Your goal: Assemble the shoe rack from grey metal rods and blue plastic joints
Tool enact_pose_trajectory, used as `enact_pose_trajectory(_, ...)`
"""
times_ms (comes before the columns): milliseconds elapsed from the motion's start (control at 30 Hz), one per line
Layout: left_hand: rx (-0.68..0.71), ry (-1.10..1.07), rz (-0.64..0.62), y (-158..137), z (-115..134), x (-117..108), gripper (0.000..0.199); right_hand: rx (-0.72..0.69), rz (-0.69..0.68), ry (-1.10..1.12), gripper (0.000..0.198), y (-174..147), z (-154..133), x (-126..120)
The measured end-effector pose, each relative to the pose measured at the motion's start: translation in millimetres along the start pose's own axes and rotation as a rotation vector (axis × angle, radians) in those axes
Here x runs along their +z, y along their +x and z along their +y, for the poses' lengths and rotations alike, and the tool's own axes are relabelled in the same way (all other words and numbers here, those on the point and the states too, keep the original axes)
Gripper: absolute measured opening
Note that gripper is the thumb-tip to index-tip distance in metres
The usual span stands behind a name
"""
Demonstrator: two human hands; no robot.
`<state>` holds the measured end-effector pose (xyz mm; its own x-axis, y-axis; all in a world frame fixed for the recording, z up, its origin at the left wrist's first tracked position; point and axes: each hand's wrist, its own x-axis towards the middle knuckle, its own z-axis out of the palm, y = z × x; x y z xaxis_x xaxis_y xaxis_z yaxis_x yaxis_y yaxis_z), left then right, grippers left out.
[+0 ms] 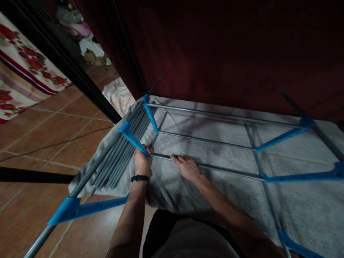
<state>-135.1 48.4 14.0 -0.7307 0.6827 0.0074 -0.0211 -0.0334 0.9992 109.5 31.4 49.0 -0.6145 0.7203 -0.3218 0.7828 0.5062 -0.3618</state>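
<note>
rack: metal drying rack [204,139] with grey rods and blue plastic brackets, opened out flat at about waist height in front of the person, under the dark red curtain [215,46]
towel: grey towel [188,186] already draped over the rods, covers most of the flat section; near-left edge hangs down off the side
progress: towel looks spread; hands at its left part, likely final smoothing left, folded wing not in use
axis: rack's long axis runs left-right across the view, rods parallel to it; folded side wing [118,161] slopes down toward near-left
left hand: left hand [141,157] clamped around the blue bracket [133,138] at the wing joint, black band on wrist
right hand: right hand [186,166] flat, fingers spread, pressing on towel over the near rod [228,172]
floor: brown tiles [40,143], black cable across them
</note>
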Motion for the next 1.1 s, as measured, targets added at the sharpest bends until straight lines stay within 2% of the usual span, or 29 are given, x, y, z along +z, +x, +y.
enact_pose_trajectory(300,-0.046,-0.073,0.034,-2,0,2,0.030,0.018,0.017,0.022,0.071,0,-4,1)
enact_pose_trajectory(700,-0.037,-0.064,0.071,-2,-4,6,0.037,0.024,0.020,0.056,0.061,4,-4,-1)
enact_pose_trajectory(867,-0.036,-0.064,0.075,-2,-6,6,0.043,-0.016,0.026,0.072,0.057,7,-3,-6)
enact_pose_trajectory(1100,-0.026,-0.042,0.103,0,-8,7,0.036,-0.034,0.006,0.105,0.052,10,-2,-7)
